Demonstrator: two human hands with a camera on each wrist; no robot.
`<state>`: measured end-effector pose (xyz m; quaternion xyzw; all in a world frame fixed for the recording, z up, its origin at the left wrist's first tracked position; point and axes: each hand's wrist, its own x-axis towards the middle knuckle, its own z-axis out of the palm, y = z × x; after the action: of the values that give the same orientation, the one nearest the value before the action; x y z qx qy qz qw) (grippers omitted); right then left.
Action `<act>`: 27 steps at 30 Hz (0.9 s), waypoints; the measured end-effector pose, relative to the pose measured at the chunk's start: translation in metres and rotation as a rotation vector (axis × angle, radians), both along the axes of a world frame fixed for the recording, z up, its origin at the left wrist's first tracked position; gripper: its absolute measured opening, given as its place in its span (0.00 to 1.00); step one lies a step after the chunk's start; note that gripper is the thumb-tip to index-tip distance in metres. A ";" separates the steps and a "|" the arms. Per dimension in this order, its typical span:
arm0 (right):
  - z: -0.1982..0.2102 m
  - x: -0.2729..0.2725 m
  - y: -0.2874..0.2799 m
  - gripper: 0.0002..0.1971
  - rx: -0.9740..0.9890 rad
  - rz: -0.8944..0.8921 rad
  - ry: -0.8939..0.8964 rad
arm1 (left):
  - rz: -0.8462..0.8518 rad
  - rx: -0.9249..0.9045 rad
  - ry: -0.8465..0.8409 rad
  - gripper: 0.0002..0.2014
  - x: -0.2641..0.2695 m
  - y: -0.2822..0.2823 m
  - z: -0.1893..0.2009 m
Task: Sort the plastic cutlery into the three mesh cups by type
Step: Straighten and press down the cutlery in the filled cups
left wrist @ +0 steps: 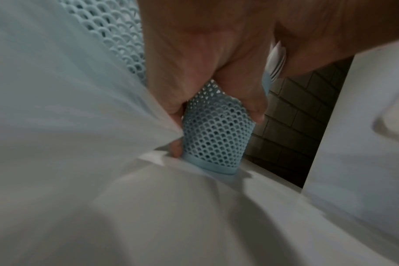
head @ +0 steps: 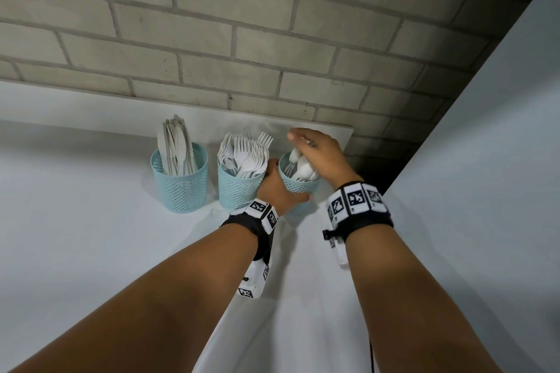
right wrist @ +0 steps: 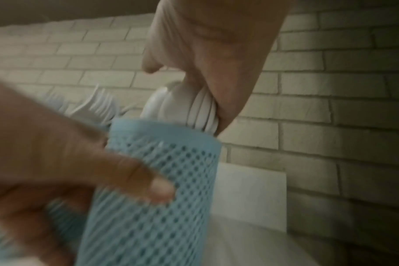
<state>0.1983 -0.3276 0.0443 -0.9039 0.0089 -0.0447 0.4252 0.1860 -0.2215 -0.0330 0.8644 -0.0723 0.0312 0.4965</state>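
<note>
mesh cups (head: 181, 188): perforated matt blue plastic | cutlery (head: 248, 157): smooth white plastic | wall (head: 242, 24): rough grey brick | worktop (head: 75, 221): smooth matt white

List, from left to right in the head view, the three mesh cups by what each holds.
cup of knives → cup of forks → cup of spoons, gripped by the left hand, with the right hand at its spoons.

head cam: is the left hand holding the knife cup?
No. The left hand grips the spoon cup on the right; the knife cup stands untouched at the far left.
</note>
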 end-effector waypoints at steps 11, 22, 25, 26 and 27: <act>-0.036 0.016 0.018 0.11 -0.226 -0.399 -0.349 | 0.067 0.024 0.022 0.43 -0.004 -0.005 0.007; -0.033 0.014 0.013 0.15 -0.171 -0.401 -0.276 | 0.082 0.073 0.079 0.46 -0.010 -0.005 0.012; -0.026 0.013 0.009 0.21 -0.039 -0.348 -0.136 | 0.074 0.176 0.159 0.43 -0.017 -0.005 0.019; -0.023 0.011 0.009 0.24 0.020 -0.354 -0.117 | 0.085 0.209 0.192 0.42 -0.020 -0.004 0.022; -0.020 0.008 0.010 0.26 0.083 -0.375 -0.119 | 0.096 0.238 0.220 0.40 -0.023 -0.003 0.026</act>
<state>0.2064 -0.3178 0.0242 -0.8639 0.1536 -0.1762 0.4461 0.1626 -0.2246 -0.0073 0.9178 0.0209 -0.0489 0.3935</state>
